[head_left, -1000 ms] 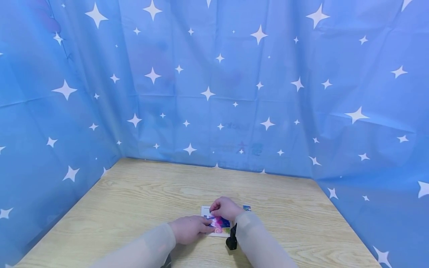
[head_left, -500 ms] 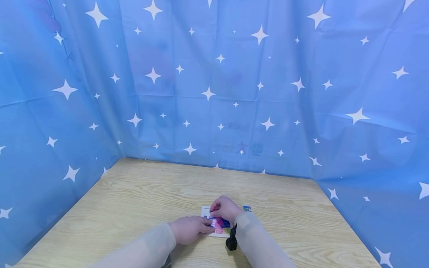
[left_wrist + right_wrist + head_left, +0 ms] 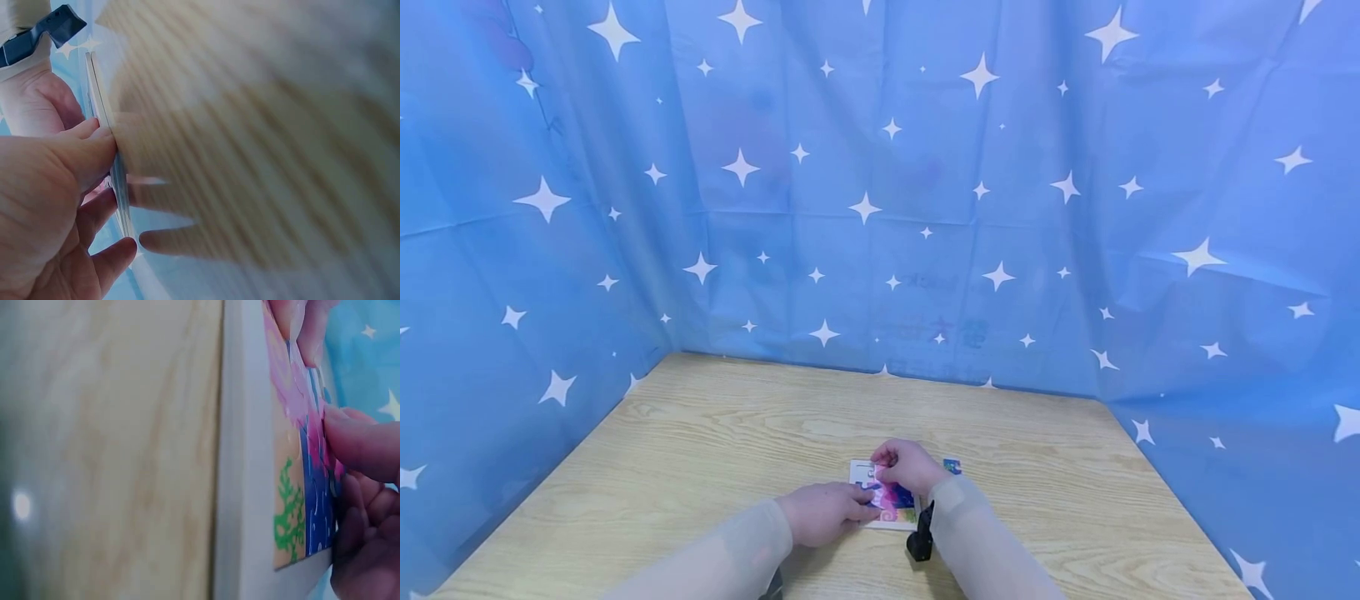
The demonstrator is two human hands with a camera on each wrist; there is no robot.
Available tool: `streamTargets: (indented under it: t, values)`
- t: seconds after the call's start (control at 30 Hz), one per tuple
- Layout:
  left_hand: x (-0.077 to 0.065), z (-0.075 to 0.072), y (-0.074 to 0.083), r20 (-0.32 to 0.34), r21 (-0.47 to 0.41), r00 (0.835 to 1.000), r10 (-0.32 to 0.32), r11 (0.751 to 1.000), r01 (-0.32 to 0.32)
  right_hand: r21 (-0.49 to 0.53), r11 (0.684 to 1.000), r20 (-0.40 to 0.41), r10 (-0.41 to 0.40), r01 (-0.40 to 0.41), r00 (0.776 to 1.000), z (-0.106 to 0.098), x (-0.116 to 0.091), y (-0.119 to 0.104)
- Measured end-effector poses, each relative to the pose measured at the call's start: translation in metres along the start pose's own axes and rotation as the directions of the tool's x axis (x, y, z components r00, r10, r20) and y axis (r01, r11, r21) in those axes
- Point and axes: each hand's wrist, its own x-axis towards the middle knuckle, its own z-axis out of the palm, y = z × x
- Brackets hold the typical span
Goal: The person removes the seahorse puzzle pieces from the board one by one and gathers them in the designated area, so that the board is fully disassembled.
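A jigsaw puzzle of a pink seahorse on dark blue, set in a white tray (image 3: 859,472), lies flat on the wooden table. My left hand (image 3: 822,512) rests at the tray's left side, its extended fingers on the picture; the left wrist view has its fingertips (image 3: 125,249) along the tray's edge. Over the upper part of the puzzle, my right hand (image 3: 912,467) pinches a pink puzzle piece (image 3: 878,472) between thumb and curled fingers. Up close in the right wrist view, the right thumb (image 3: 359,440) meets the pink part of the picture, above green seaweed (image 3: 290,512) on sand.
Just right of the tray lies a loose blue puzzle piece (image 3: 952,466). A black wrist camera (image 3: 920,542) hangs under the right sleeve. The wooden table (image 3: 760,417) is bordered by a blue curtain (image 3: 865,275) with white stars.
The right fingertips have shifted slightly up and right, and the pink piece now shows between them and the puzzle. My left hand has stayed in place.
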Motion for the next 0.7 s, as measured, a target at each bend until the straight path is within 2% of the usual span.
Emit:
streamTargets:
  t: [0.13, 0.37, 0.7]
  values:
    - [0.0003, -0.0013, 0.0012, 0.02, -0.019, 1.0, -0.02, 1.0, 0.021, -0.008, 0.999, -0.033, 0.043, -0.043, 0.999, -0.0011, -0.0003, 0.0025]
    - [0.0012, -0.0026, 0.0025, 0.037, -0.039, 0.999, -0.035, 0.999, 0.036, 0.044, 0.995, -0.054, 0.097, -0.095, 0.994, -0.0046, -0.0022, 0.0024]
    - [0.0019, -0.0003, 0.0006, 0.032, -0.04, 0.999, -0.029, 0.999, 0.031, 0.077, 0.995, -0.053, 0.072, -0.068, 0.996, -0.0071, -0.0024, 0.0051]
